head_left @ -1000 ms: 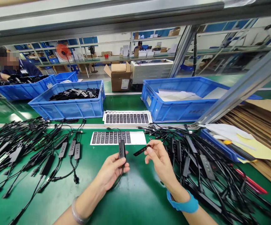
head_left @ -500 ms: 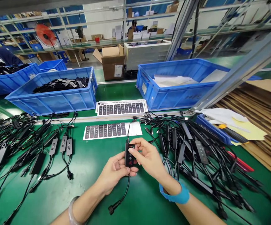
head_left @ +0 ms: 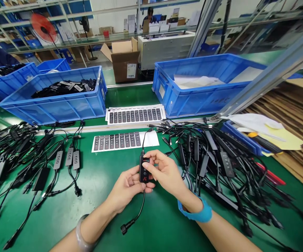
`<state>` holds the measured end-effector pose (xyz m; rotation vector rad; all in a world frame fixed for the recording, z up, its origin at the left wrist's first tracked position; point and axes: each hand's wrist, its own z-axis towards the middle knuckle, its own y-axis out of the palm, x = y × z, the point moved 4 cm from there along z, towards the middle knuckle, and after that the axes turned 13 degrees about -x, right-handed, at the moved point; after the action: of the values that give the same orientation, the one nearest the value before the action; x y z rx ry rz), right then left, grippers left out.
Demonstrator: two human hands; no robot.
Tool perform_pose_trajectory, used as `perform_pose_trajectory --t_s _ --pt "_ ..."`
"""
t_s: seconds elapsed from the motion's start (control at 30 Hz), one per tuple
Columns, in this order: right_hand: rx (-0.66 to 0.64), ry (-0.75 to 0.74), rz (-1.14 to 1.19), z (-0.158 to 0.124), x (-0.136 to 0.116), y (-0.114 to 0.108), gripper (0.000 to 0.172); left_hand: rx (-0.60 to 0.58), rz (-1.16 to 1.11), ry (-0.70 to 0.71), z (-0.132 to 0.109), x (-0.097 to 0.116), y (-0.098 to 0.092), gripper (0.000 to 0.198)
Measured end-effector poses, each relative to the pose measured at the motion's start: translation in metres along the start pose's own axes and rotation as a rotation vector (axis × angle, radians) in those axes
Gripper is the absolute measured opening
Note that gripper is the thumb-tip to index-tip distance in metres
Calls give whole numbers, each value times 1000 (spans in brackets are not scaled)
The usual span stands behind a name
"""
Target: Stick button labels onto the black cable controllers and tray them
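My left hand [head_left: 126,187] grips a small black inline controller [head_left: 143,169] upright above the green table, its cable hanging down to a round plug [head_left: 124,229]. My right hand [head_left: 164,172] pinches the controller's upper front, thumb and fingers pressed on its black button label. A sticker sheet of black button labels [head_left: 125,140] lies just beyond my hands, with its right end bare. A second, full sticker sheet [head_left: 135,114] lies farther back.
A tangle of black cabled controllers [head_left: 214,157] lies to the right, another pile [head_left: 15,154] to the left with three controllers [head_left: 66,159] side by side. Blue bins [head_left: 54,101] [head_left: 201,91] stand behind. Cardboard sheets [head_left: 298,115] and a slanted metal post [head_left: 269,75] are at right.
A second ago my right hand held a loose black label strip apart from the controller. It has since come onto the controller's face and presses there. The view has tilted down slightly.
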<state>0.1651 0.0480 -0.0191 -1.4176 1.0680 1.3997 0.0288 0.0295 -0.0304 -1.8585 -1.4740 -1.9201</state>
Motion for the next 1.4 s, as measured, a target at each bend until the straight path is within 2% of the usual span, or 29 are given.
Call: perform_pose_trajectory --t_s 1.17,1.4 --pt "2 5 -9 0 -1 0 20 7 19 -3 0 0 -1 50" --pt "23 -31 -92 -1 0 0 18 26 59 -14 1 0 -1 47"
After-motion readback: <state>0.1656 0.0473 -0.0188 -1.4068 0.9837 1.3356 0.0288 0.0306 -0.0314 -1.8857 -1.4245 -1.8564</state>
